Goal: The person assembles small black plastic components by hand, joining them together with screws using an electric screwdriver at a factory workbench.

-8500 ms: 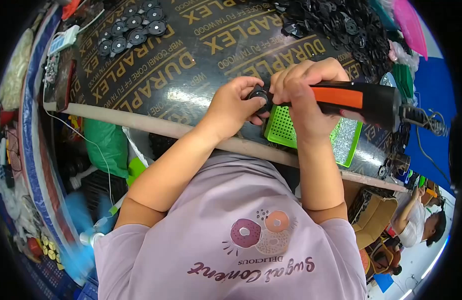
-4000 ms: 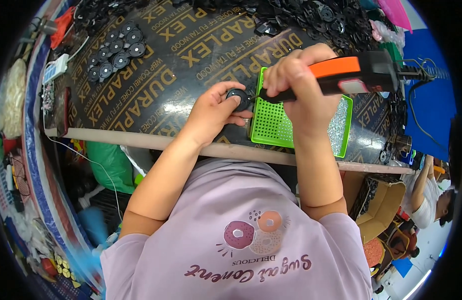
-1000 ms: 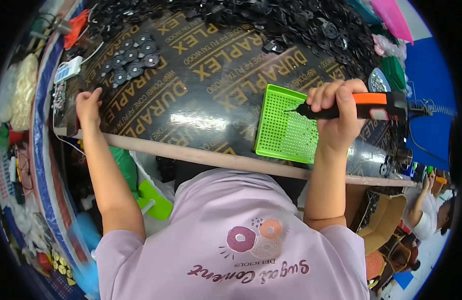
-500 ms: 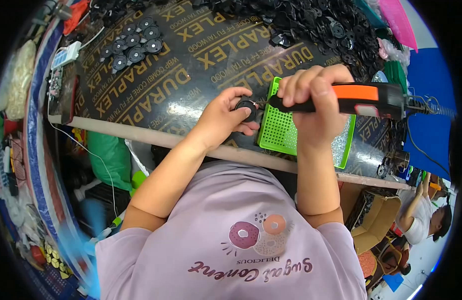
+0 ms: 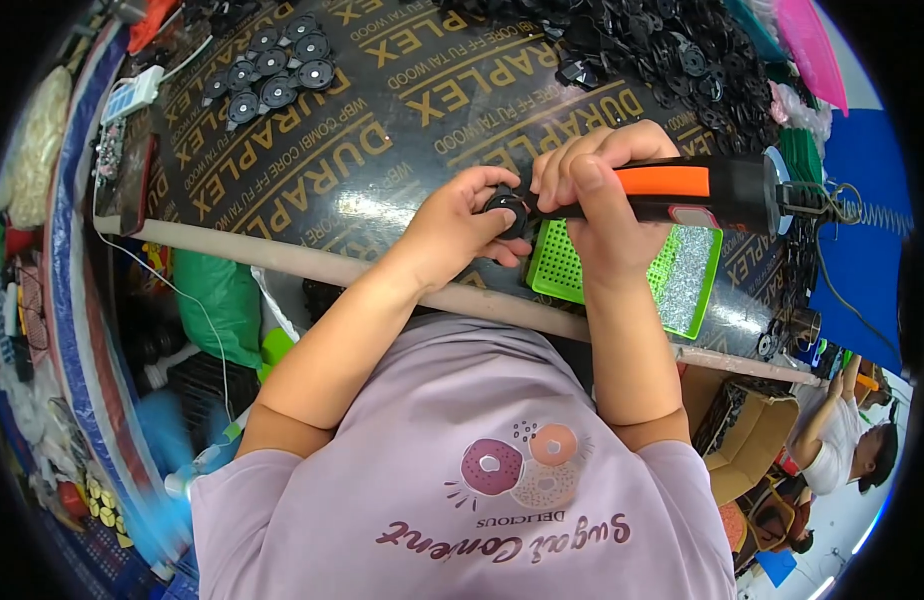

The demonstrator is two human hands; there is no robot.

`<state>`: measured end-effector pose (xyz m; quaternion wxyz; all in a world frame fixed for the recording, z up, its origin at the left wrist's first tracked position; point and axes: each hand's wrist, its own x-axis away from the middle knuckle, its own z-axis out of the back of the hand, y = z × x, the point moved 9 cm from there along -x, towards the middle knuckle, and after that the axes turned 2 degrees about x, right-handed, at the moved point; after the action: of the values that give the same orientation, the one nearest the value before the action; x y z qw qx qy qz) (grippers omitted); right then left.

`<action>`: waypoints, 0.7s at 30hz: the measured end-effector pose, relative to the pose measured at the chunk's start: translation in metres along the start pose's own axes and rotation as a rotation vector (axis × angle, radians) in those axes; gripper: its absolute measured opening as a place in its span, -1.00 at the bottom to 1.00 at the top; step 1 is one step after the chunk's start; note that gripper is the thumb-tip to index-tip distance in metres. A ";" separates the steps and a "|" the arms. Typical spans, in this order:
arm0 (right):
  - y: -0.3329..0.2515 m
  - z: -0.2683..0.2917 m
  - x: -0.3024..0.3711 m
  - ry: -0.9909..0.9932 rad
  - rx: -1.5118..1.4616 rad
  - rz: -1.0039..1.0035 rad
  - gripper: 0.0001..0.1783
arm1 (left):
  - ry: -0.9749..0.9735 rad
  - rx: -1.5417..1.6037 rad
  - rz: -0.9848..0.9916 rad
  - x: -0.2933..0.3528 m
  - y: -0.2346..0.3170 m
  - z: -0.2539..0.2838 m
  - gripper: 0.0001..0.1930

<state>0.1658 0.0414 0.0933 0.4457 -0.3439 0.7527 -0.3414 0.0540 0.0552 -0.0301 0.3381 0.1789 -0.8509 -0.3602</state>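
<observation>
Screwdriver point(image 5: 672, 181) gripped in right hand point(image 5: 614, 205); left hand point(image 5: 457, 228) pinches black disc point(image 5: 506, 203) just left of green tray point(image 5: 559, 261). Fingertip hold only: torque could twist disc, letting screwdriver skid into thumb.

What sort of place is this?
Probably a small assembly workshop: the right hand holds what looks like a power screwdriver, black parts lie heaped on the table, and a green tray holds small silvery pieces.

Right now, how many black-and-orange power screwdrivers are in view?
1: the screwdriver is in the right hand, pointing toward the round black part in the left hand. Any others would be hidden from this view.
</observation>
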 end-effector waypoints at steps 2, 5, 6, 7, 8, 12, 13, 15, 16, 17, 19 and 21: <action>-0.001 -0.002 0.000 -0.020 0.024 0.023 -0.70 | -0.009 -0.001 0.000 0.000 -0.001 0.000 -0.64; -0.003 -0.004 0.000 -0.058 0.057 0.056 -0.70 | -0.024 -0.007 -0.007 -0.002 0.000 -0.001 -0.65; -0.003 -0.006 0.000 -0.077 0.065 0.065 -0.70 | -0.028 -0.010 -0.013 -0.002 0.000 -0.001 -0.65; -0.004 -0.006 -0.001 -0.076 0.065 0.063 -0.70 | -0.028 -0.010 -0.012 -0.002 -0.001 -0.001 -0.65; -0.005 -0.011 -0.001 -0.131 0.099 0.052 -0.75 | -0.031 -0.022 -0.014 -0.003 -0.002 0.000 -0.65; -0.002 -0.023 0.001 -0.248 0.081 -0.010 -0.79 | -0.019 -0.051 -0.036 -0.001 -0.001 -0.001 -0.66; 0.003 -0.024 0.003 -0.246 0.050 -0.059 -0.77 | -0.021 -0.051 -0.035 -0.001 -0.001 -0.001 -0.66; 0.002 -0.026 0.002 -0.259 0.062 -0.051 -0.77 | -0.025 -0.062 -0.003 0.000 -0.002 0.000 -0.66; 0.002 -0.027 0.002 -0.274 0.074 -0.042 -0.77 | -0.025 -0.063 -0.003 0.000 -0.002 0.000 -0.66; 0.002 -0.027 0.002 -0.274 0.073 -0.041 -0.77 | -0.031 -0.055 -0.010 0.000 -0.001 -0.001 -0.66; 0.003 -0.025 0.003 -0.257 0.045 -0.061 -0.77 | -0.041 -0.048 -0.016 0.001 0.001 -0.004 -0.66; 0.003 -0.023 0.004 -0.254 0.035 -0.063 -0.76 | -0.005 -0.056 -0.004 0.002 0.001 -0.004 -0.65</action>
<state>0.1429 0.0448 0.0973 0.5325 -0.4001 0.6729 -0.3219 0.0556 0.0531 -0.0262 0.3402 0.1702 -0.8410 -0.3848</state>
